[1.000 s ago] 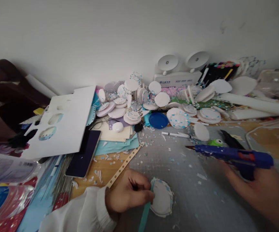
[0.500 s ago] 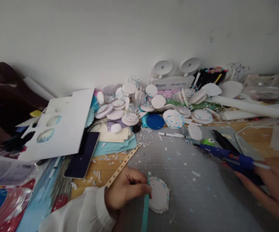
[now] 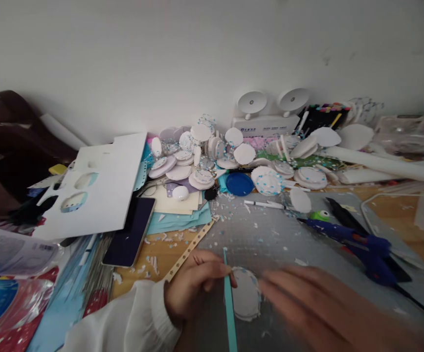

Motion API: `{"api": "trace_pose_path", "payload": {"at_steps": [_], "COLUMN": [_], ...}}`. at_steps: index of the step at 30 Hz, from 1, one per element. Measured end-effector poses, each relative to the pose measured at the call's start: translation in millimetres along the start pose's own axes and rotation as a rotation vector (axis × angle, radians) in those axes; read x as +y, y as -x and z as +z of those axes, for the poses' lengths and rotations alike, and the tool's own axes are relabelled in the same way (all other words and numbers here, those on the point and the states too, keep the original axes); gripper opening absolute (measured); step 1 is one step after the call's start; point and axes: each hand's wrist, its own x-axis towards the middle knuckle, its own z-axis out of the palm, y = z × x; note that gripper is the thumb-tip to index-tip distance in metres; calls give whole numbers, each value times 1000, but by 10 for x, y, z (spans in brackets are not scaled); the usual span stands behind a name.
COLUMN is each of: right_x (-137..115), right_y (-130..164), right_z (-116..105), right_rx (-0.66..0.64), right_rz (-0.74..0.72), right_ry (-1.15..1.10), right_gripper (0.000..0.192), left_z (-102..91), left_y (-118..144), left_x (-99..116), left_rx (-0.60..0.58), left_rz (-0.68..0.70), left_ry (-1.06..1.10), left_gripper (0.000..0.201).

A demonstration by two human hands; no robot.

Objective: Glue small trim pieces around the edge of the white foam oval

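My left hand pinches a narrow teal paper strip between thumb and fingers, at the left edge of a round white paper disc. The disc has a ragged rim with blue bits and lies on the grey cutting mat. From the right, my right hand reaches towards the disc, blurred by motion, its fingers stretched out with nothing seen in them. Beyond it a blue glue gun rests on the mat, its nozzle pointing left and its cord running to the lower right.
Several white discs with blue dots are heaped along the wall. A blue lid and a white pen lie before them. At left are a phone, a cut-out white board and teal paper sheets. Paper scraps litter the mat.
My right hand has let go of the glue gun, which now lies on the mat, and has moved left to beside the disc. My left hand still pinches the strip.
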Motion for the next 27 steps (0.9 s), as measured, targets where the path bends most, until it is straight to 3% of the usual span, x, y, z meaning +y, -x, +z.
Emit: {"api": "trace_pose_path", "payload": {"at_steps": [2,5,9,13,15,20,23,27], "right_x": [-64,-83,-22,112,200,349,363,351], "right_y": [-290,-479,-448,-328,-242,-40,-7,-19], "right_z": [155,335,410,371,377,514,581,603], "right_rx": [-24,24,67,108,166,387,373,360], "right_rz": [-92,-180,-268,-255,-103,492,676,815], "right_ry": [-51,-76,-87,-124,-238,-498,-624,-817], "right_gripper": [43,43,45,37,27,18,14,14], "left_z": [12,2,0,12,0,-58,-76,-106], "left_y": [9,15,20,59,77,46,-2,-42], "left_x": [2,11,50,73,61,29,47,105], "left_rx": [4,11,10,-26,-4,89,18,-90], "left_rz": [9,25,49,68,143,469,485,416], "left_ry": [17,10,-28,-111,-247,-849,-958,-959], "left_gripper": [42,46,55,53,41,20,14,20]}}
